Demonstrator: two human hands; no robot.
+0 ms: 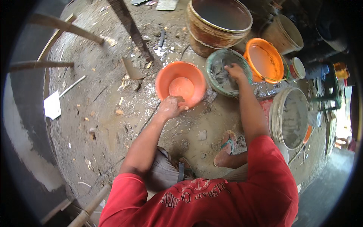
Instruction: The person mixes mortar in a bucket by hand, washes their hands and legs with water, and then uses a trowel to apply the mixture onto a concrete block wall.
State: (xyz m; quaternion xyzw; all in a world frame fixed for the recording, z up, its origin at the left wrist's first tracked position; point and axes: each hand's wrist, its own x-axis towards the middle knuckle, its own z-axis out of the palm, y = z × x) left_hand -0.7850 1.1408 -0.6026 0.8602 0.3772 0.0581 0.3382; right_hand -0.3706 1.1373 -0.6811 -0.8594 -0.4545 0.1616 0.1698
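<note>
My left hand [171, 107] grips the near rim of an orange plastic basin [161, 85], its thumb and fingers around the edge. The basin tilts towards me and shows a wet, pale-flecked bottom. To its right stands a green plastic basin [211, 82] with grey, wet stuff inside that looks like cement slurry. My right hand [234, 72] is over this green basin, fingers bent and reaching into it; whether the fingers hold anything cannot be told.
Behind the basins stands a large stained bucket [218, 35] of murky liquid. At the right are an orange bucket [279, 66] and a cement-crusted bucket [276, 119]. A wooden post [129, 28] rises from the wet, littered ground, with more poles at the left.
</note>
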